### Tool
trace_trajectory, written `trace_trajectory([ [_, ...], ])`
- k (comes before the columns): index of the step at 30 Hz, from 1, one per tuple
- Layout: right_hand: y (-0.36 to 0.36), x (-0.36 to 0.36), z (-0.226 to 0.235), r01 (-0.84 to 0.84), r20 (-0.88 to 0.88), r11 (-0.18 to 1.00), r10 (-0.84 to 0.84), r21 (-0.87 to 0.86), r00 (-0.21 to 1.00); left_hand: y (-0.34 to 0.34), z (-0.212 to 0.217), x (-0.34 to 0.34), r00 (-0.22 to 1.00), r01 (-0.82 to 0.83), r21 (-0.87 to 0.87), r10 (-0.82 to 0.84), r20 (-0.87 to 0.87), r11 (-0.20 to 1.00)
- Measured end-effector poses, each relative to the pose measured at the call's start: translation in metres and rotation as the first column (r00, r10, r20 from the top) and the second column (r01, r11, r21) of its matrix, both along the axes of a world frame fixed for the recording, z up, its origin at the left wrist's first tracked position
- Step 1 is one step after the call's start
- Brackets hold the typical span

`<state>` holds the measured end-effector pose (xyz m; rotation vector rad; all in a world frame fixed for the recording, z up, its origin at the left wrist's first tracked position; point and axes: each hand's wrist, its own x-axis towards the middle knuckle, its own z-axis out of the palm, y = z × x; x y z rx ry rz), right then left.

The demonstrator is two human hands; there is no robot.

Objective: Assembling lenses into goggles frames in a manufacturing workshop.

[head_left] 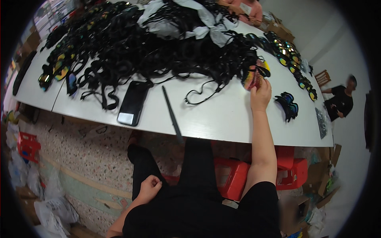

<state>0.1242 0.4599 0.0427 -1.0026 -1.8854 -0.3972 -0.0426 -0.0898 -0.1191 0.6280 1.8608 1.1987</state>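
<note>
My right hand point(260, 95) reaches out over the white table point(226, 123), its fingers closed on the near edge of a pink-and-yellow ridged piece point(253, 77). Black strap lies across that piece, and its exact kind is hard to make out. It touches the right end of a big heap of black straps point(170, 55). To the right of my hand lies a pair of black goggles point(287, 106) with bluish mirrored lenses. My left hand point(151, 186) rests by my thigh with curled fingers and nothing visible in it.
A black phone point(134, 103) and a dark flat strip point(172, 113) lie near the front edge. Mirrored goggles point(293, 59) line the table's right side. Red stools point(234, 178) stand underneath. One person point(254, 12) works across the table; another point(341, 99) stands at right.
</note>
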Motion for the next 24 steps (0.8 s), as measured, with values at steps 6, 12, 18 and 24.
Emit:
trace_trajectory([
  [6,0.036,0.003,0.038,-0.128,-0.206,0.991,0.135,0.048,0.969,0.001,-0.010,-0.012,0.999,0.042,-0.210,-0.035,0.036,0.977],
  [12,0.084,0.033,0.064,0.446,-0.051,0.745,-0.538,-0.495,0.842,0.017,-0.025,-0.016,0.999,-0.021,-0.315,0.006,-0.046,0.949],
  [18,0.130,0.037,0.049,0.336,0.134,0.666,-0.335,-0.666,0.932,0.028,-0.026,-0.021,0.998,-0.023,-0.390,0.001,-0.056,0.920],
  [24,0.152,-0.004,0.062,0.068,-0.083,0.829,-0.137,-0.555,0.987,0.030,-0.039,-0.020,0.997,-0.045,-0.423,0.016,-0.071,0.905],
])
